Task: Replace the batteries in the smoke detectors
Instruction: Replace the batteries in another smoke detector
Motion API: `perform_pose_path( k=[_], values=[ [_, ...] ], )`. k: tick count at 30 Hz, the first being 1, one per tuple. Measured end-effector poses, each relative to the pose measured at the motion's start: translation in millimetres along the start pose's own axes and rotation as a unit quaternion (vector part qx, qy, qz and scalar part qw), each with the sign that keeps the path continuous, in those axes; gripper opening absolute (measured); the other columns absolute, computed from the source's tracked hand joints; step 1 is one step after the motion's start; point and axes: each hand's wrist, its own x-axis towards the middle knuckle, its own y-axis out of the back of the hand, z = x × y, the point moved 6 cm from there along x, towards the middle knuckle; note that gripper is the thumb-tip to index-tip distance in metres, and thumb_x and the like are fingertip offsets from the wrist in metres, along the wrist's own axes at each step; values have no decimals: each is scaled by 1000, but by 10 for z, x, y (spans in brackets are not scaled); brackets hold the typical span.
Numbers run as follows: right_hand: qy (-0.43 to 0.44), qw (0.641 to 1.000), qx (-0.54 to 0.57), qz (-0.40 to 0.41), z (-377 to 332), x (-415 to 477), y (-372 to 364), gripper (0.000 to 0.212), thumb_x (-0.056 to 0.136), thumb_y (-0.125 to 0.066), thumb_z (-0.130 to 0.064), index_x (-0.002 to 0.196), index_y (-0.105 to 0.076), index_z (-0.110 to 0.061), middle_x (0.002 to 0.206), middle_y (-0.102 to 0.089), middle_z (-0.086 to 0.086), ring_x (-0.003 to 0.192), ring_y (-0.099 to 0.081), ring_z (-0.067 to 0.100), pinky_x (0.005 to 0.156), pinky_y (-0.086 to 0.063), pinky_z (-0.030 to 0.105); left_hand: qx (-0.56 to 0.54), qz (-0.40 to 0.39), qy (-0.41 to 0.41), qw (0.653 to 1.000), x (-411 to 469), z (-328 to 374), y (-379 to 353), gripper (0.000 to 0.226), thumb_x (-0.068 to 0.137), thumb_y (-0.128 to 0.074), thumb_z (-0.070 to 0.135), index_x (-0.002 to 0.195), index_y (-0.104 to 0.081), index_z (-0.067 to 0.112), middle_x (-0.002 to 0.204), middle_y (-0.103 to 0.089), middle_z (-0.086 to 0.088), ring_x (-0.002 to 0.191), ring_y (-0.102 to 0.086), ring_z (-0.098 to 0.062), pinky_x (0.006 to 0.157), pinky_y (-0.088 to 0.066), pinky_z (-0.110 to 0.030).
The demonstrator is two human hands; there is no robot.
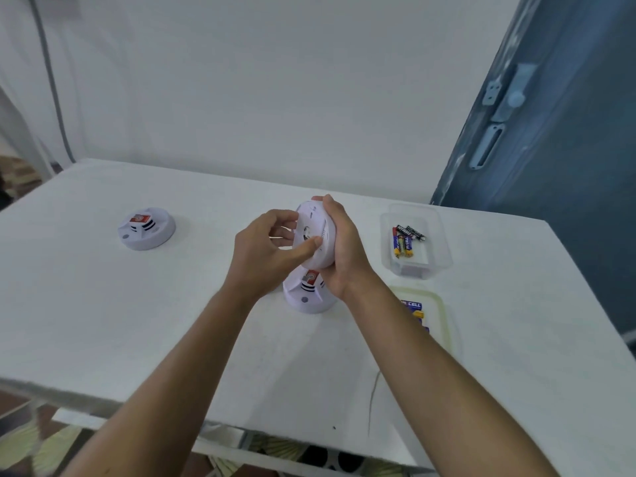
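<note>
White painted wall [275, 80] closes off the far edge of a white tabletop [137, 321] in the head view. A blue-grey door [568, 166] with a pale latch stands just beyond the tabletop's far right corner.

Above the middle of the tabletop, both hands hold a white round plastic smoke detector [310, 217] on edge, clear of the surface. The right hand [344, 249] wraps its rim from the right, fingers curled over the top. The left hand [265, 259] pinches the left side, its thumb pressed on the face and its fingers curled behind.

Directly beneath, a second white smoke detector [306, 297] lies on the tabletop, a red block showing in its raised centre. It is partly hidden by the right wrist. A third white smoke detector [146, 230], also with a red block on top, sits well apart toward the far left corner.

Along the right side, a clear plastic tub [440, 256] holds loose cylindrical batteries [406, 241], black ones and yellow-and-blue ones. Nearer the front, a clear yellowish-rimmed tray [444, 315] holds a blue and yellow battery pack [414, 309], half covered by the right forearm.

Bare white surface stretches from the third detector to the near edge and left corner. A narrower bare strip runs between the two containers and the right edge.
</note>
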Motion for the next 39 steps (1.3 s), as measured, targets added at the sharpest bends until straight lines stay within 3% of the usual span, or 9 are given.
perform_pose_path(
  k=[5,9,13,18,21,28,32,35,39],
  values=[
    [9,1000,-1,17,-16,-58,100,35,91,-59,-43,119,-61,-23,114,-62,11,98,-64,26,75,-55,35,11,9,18,1000,-71,74,-82,40,69,-84,35,104,-66,26,90,-68,16,82,-66,-3,68,-48,-6],
    [42,998,-17,36,-33,-87,139,45,70,-68,-49,108,-66,-26,116,-62,10,103,-63,28,83,-53,41,1,21,51,998,-135,103,-147,39,69,-82,36,103,-67,24,89,-70,13,79,-67,-3,71,-51,-15],
    [77,996,-23,34,-52,-138,187,26,80,-63,-42,100,-67,-26,111,-61,8,100,-61,27,82,-52,41,-23,32,90,995,-201,107,-197,39,68,-78,39,101,-69,23,90,-71,12,76,-66,2,65,-48,-14],
    [77,996,-33,21,-39,-200,217,37,74,-66,-48,103,-66,-26,114,-61,8,103,-62,26,84,-52,41,-26,24,99,994,-264,112,-208,34,71,-78,36,101,-68,24,88,-71,11,75,-66,1,61,-48,-14],
    [73,997,-29,7,-25,-229,220,32,79,-65,-46,104,-66,-26,115,-61,8,103,-62,26,84,-52,41,-43,18,97,994,-308,116,-203,34,72,-78,32,102,-67,22,90,-71,10,73,-65,2,56,-45,-7],
    [75,995,-43,44,47,-345,286,34,72,-68,-54,99,-71,-34,137,-57,16,129,-55,37,109,-44,56,-82,20,117,989,-426,35,-46,34,65,-69,41,95,-67,25,83,-71,6,75,-67,-9,60,-52,-24],
    [46,997,-3,58,97,-346,412,40,76,-68,-54,109,-66,-32,131,-62,9,128,-56,36,98,-51,48,8,-38,101,994,-491,-92,67,36,65,-69,44,96,-66,27,83,-66,10,73,-60,-7,63,-47,-20],
    [32,997,31,56,72,-358,528,27,87,-61,-49,106,-64,-30,114,-65,5,108,-60,30,79,-52,39,115,-88,90,985,-585,-257,137,35,69,-75,40,99,-63,26,91,-64,11,82,-61,-6,67,-46,-18],
    [26,997,69,38,39,-409,608,22,97,-49,-43,102,-63,-26,102,-66,3,97,-60,25,76,-50,36,246,-166,60,953,-723,-466,133,43,65,-76,44,100,-59,26,94,-60,11,82,-59,-11,71,-50,-26]
  ],
)
